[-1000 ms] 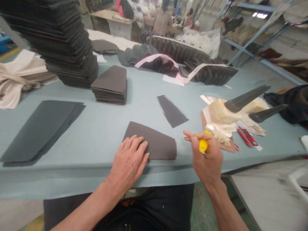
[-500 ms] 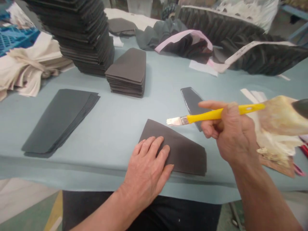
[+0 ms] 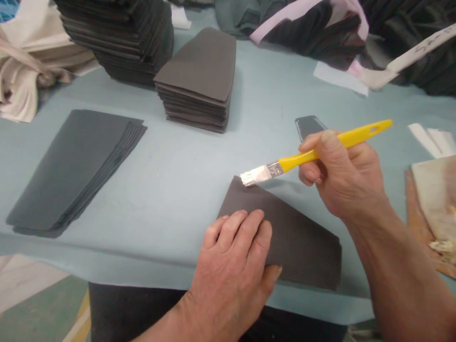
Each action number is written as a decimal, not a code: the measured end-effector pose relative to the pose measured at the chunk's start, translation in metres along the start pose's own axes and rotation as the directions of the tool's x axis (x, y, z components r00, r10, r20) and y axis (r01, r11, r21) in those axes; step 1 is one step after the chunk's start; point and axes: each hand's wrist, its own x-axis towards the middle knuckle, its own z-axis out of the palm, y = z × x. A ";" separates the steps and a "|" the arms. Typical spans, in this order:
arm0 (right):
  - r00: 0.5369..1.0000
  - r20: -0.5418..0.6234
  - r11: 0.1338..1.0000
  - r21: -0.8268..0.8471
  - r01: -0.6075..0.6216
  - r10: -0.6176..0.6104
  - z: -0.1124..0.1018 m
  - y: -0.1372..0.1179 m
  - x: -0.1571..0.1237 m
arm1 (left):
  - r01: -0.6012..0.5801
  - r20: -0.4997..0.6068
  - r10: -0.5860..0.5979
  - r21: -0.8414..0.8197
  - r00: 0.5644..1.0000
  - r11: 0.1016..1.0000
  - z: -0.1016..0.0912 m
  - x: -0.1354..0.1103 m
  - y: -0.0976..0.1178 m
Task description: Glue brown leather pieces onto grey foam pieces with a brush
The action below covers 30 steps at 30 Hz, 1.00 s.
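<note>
A dark brown, tapered flat panel (image 3: 302,237) lies at the table's front edge. My left hand (image 3: 237,256) rests on its left part, fingers slightly bent over the surface, thumb out, gripping nothing. My right hand (image 3: 342,171) is closed round the yellow handle of a paintbrush (image 3: 292,164). The brush's pale, coated bristles are at the panel's far left corner; whether they touch it I cannot tell. Behind my right hand lies a smaller dark piece (image 3: 309,124) with a shiny whitish line along its edges, partly hidden by the hand.
Fanned dark panels (image 3: 74,166) lie at the left. Beyond them stand a short stack of brown panels (image 3: 199,71) and a tall dark stack (image 3: 124,42). Beige cloth (image 3: 32,61) is at the far left, bundled dark pieces (image 3: 313,33) at the back. A brown board (image 3: 416,223) lies right.
My right hand has brought the brush down and left to the panel's far corner. The left hand's fingers have bent a little more on the panel. The view has tipped down and come closer.
</note>
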 end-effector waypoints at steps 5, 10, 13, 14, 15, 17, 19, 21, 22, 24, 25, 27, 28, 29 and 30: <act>1.000 -0.001 0.999 -0.033 0.019 -0.019 0.001 -0.001 0.010 | 0.021 -0.021 -0.021 -0.012 1.000 1.000 0.002 -0.001 0.002; 0.997 0.056 0.999 -0.007 0.052 -0.052 0.011 -0.004 0.025 | 0.031 -0.023 -0.032 -0.010 0.999 0.999 0.001 0.001 0.004; 0.991 0.128 0.999 -0.019 0.050 -0.047 0.018 -0.007 0.034 | 0.040 -0.012 -0.041 -0.011 0.999 0.999 0.002 0.001 0.003; 0.987 0.154 0.998 -0.044 0.046 -0.039 0.020 -0.008 0.036 | 0.041 -0.011 -0.041 -0.011 0.999 0.999 0.002 0.001 0.003; 0.984 0.178 0.996 -0.074 0.044 -0.030 0.021 -0.009 0.039 | 0.041 -0.012 -0.041 -0.008 0.999 0.999 0.002 0.001 0.003; 0.976 0.218 0.990 -0.133 0.047 -0.017 0.020 -0.008 0.044 | 0.042 -0.011 -0.042 -0.010 0.999 0.999 0.002 0.001 0.003; 0.965 0.261 0.984 -0.169 0.059 -0.013 0.018 -0.007 0.049 | 0.044 -0.015 -0.044 -0.015 0.999 0.999 0.002 0.001 0.003; 0.951 0.308 0.978 -0.195 0.072 -0.009 0.014 -0.006 0.054 | 0.047 -0.013 -0.047 -0.023 0.999 0.999 0.002 0.001 0.003; 0.945 0.327 0.975 -0.204 0.082 -0.011 0.013 -0.006 0.055 | 0.047 -0.017 -0.048 -0.024 0.999 0.999 0.002 0.001 0.004; 0.937 0.347 0.972 -0.209 0.105 -0.027 0.011 -0.007 0.058 | 0.046 -0.022 -0.046 -0.023 0.999 0.999 0.002 0.001 0.004; 0.935 0.353 0.973 -0.200 0.118 -0.041 0.010 -0.008 0.059 | 0.047 -0.019 -0.047 -0.023 0.999 0.999 0.002 0.001 0.004; 0.935 0.348 0.976 -0.169 0.138 -0.072 0.013 -0.012 0.061 | 0.049 -0.018 -0.049 -0.023 0.999 0.999 0.002 0.002 0.004; 0.938 0.334 0.977 -0.152 0.147 -0.089 0.015 -0.013 0.061 | 0.048 -0.015 -0.048 -0.023 0.999 0.999 0.002 0.003 0.003; 0.940 0.324 0.978 -0.137 0.158 -0.107 0.018 -0.015 0.061 | 0.046 -0.013 -0.047 -0.023 0.999 0.999 0.002 0.003 0.003; 0.942 0.315 0.978 -0.128 0.167 -0.119 0.021 -0.016 0.061 | 0.046 -0.012 -0.046 -0.023 0.999 0.999 0.002 0.003 0.003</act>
